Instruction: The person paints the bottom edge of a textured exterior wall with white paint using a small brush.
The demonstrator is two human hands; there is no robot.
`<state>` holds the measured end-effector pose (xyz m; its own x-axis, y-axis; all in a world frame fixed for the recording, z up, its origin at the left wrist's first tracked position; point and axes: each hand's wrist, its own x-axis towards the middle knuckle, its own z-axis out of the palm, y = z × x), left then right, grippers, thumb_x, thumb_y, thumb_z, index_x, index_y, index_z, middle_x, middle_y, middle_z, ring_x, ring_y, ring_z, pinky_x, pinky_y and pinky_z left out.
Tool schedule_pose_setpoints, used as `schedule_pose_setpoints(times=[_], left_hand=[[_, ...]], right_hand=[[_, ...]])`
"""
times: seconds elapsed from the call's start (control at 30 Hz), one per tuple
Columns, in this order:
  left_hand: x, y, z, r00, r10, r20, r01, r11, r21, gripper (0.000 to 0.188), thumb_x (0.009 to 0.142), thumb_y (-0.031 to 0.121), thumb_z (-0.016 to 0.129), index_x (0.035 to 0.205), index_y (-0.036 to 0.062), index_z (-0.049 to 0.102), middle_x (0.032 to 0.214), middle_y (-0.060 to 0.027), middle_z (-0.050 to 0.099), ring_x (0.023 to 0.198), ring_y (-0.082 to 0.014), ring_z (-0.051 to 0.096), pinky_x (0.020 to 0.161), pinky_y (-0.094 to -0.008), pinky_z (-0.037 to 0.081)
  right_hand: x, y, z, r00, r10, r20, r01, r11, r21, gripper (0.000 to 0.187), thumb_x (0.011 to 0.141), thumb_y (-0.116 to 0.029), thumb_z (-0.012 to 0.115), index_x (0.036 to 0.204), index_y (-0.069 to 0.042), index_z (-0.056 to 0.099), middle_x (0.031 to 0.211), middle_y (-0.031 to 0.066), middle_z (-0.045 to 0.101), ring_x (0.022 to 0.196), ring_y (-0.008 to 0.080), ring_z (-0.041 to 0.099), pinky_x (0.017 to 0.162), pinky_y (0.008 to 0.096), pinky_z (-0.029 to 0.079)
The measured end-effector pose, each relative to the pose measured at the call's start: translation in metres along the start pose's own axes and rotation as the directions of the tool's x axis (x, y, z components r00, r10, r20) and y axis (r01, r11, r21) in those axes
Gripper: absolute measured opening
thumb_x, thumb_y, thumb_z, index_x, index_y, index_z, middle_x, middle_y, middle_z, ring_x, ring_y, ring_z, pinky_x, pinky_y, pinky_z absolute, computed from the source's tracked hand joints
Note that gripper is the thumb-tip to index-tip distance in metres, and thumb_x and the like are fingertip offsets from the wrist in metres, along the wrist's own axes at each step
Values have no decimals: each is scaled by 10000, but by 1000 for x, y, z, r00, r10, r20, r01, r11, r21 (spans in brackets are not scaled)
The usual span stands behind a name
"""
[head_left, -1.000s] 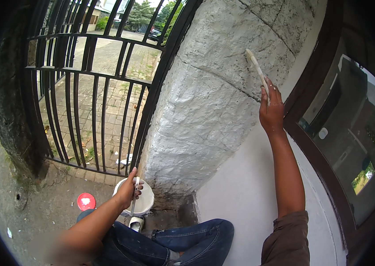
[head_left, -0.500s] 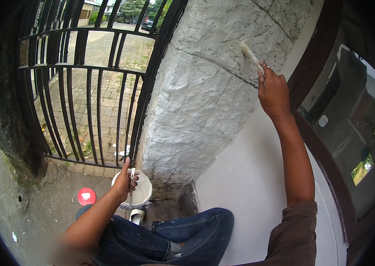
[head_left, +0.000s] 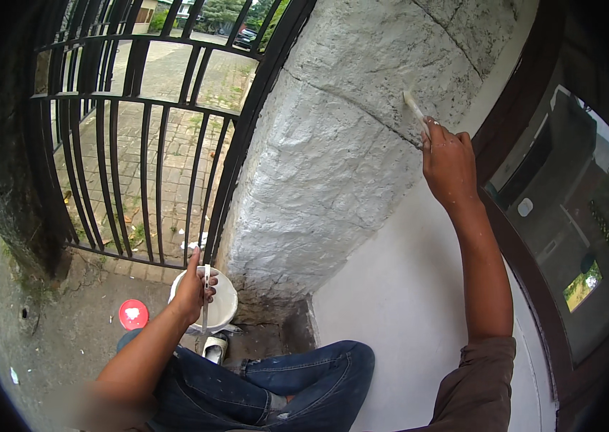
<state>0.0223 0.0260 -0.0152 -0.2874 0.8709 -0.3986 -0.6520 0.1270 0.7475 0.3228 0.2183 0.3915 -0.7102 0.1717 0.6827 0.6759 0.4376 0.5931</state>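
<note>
A dark pillar (head_left: 12, 201) and the black gate (head_left: 131, 99) bound the left side. In front of them the ground (head_left: 66, 345) carries the red lid (head_left: 141, 321) and, by the gate's foot, the white bucket (head_left: 232, 313). Bent knees in jeans (head_left: 304, 381) fill the lower middle. The rough wall (head_left: 319, 194) gives broad room beyond the gate, above a smooth wall (head_left: 383, 302), up to the brown frame (head_left: 520, 93) at the right.

The left forearm slants up from the lower left; its hand (head_left: 191, 294) is thumb-up at the bucket's left rim, fingers curled. The right forearm rises steeply, the back of its hand (head_left: 450, 162) toward the camera.

The left grip pinches a thin pale strip (head_left: 206, 309), which crosses the fingers and points down toward a shoe (head_left: 214, 349). The right grip pinches the brush (head_left: 417, 111) by its handle; the brush juts up and left from the fingers, its bristles at the rough wall above a crack, though whether they touch I cannot tell
</note>
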Motion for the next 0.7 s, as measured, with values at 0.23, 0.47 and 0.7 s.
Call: schedule_pose_setpoints(times=[0.23, 0.47, 0.7], left_hand=[[-10, 1, -15, 998, 26, -52, -28, 999, -34, 752, 891, 871, 480, 960, 133, 607, 700, 58, 494, 572, -97, 418, 573, -272, 326], [-2, 1, 1, 999, 14, -35, -14, 1000, -1, 736, 900, 857, 490, 957, 132, 605, 695, 64, 496, 563, -94, 420, 573, -268, 330], [-6, 0, -5, 999, 29, -23, -28, 999, 25, 735, 905, 860, 473, 960, 137, 592, 692, 71, 472, 562, -94, 398, 578, -269, 318]], right_hand=[[7, -27, 16, 997, -68, -23, 68, 998, 6, 342, 1059, -173, 553, 1335, 20, 612, 1034, 166, 751, 910, 281, 698, 870, 405, 449], [3, -22, 9, 997, -16, -76, 19, 999, 27, 251, 1037, -112, 529, 1199, 36, 652, 871, 148, 738, 747, 274, 689, 806, 412, 426], [19, -33, 8, 994, 55, 89, -49, 996, -71, 210, 1013, -100, 557, 1164, 17, 647, 874, 135, 741, 773, 277, 701, 826, 418, 432]])
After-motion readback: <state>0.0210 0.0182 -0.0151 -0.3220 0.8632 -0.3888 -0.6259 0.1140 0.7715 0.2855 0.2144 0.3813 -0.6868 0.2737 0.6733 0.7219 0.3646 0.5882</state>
